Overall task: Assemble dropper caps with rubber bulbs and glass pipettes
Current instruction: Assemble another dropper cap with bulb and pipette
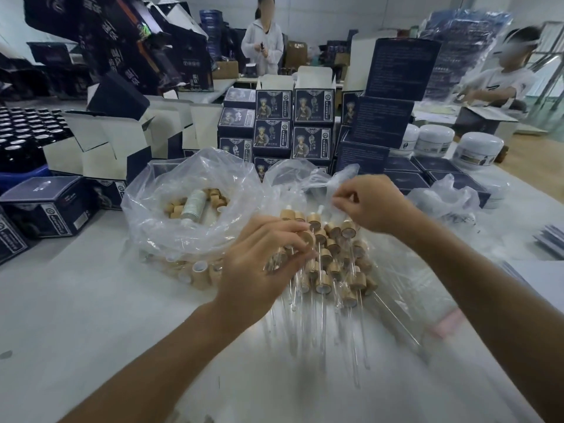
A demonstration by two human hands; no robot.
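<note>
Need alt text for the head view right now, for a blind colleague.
Left hand holds a wooden cap over a pile of assembled droppers on a white table, while the right hand pinches a plastic bag. Another bag of caps sits left.

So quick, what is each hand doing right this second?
Left hand: fingers closed on a bamboo dropper cap, its glass pipette pointing down.
Right hand: fingers pinched on the clear plastic bag.
</note>
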